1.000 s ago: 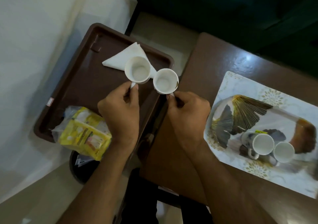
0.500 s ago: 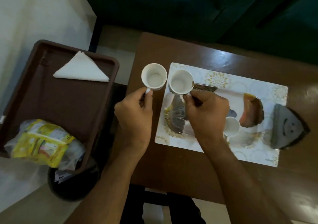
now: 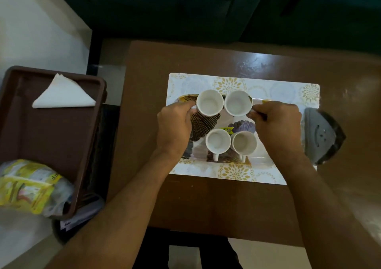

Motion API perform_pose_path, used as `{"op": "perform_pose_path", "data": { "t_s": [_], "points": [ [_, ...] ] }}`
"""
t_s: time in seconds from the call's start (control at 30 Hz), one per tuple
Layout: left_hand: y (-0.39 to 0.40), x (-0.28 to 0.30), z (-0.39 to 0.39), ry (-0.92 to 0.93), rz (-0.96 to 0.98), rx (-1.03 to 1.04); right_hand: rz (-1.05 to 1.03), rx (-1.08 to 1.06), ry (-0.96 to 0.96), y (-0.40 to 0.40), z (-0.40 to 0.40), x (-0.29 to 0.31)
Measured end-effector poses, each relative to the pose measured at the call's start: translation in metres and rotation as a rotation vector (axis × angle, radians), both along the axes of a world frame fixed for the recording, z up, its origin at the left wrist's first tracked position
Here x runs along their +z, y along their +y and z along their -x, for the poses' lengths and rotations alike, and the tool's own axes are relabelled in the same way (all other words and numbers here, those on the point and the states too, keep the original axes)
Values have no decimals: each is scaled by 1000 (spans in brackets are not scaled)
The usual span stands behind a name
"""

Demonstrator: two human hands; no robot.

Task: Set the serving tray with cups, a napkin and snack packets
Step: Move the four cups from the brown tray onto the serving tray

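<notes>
**Two cups held over the far half of the serving tray**

The serving tray [image 3: 266, 161], patterned with gold and purple leaves, lies on a floral placemat [image 3: 288, 91] in the middle of the brown table [image 3: 206, 202]. The mat's edges sit well inside the table's far, near and left edges, with bare wood on those three sides. A grey wedge-shaped object [image 3: 321, 136] rests at the mat's right edge, just beside the right wrist.

The left hand [image 3: 175, 128] pinches the handle of a white cup [image 3: 209, 102] over the tray's far left part; the right hand [image 3: 276, 124] pinches the handle of a second white cup [image 3: 238, 103] next to it. The two rims nearly touch. Whether they rest on the tray or hang above it cannot be told. Two more white cups [image 3: 218, 140] [image 3: 244, 143] stand upright along the tray's near edge, handles toward the person, rims touching. All four are empty, plain white.

Left of the table, apart from it, a brown tray [image 3: 51, 140] holds a folded white napkin [image 3: 64, 95] at its far edge and yellow snack packets [image 3: 26, 186] in clear plastic at its near left corner, overhanging the rim.
</notes>
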State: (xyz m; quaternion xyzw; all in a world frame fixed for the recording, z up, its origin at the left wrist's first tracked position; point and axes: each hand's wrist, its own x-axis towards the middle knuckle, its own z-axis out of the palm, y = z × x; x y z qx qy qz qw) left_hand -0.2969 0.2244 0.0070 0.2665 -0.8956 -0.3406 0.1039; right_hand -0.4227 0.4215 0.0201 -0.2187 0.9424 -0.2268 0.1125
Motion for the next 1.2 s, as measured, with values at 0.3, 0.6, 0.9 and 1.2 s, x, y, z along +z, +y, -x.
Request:
{"op": "perform_pose_path", "data": {
  "t_s": [0.3, 0.6, 0.9, 1.2],
  "points": [
    [-4, -16, 24, -84, -4, -260, -27, 114, -80, 22, 21, -14],
    [1, -16, 34, -99, -57, -295, -32, 121, -127, 26, 32, -23],
    [27, -14, 25, -82, -93, 177, 0, -179, -119, 21, 16, -11],
    [62, -7, 32, -259, -77, 130, -124, -160, -80, -3, -20, -18]
  ]
}}
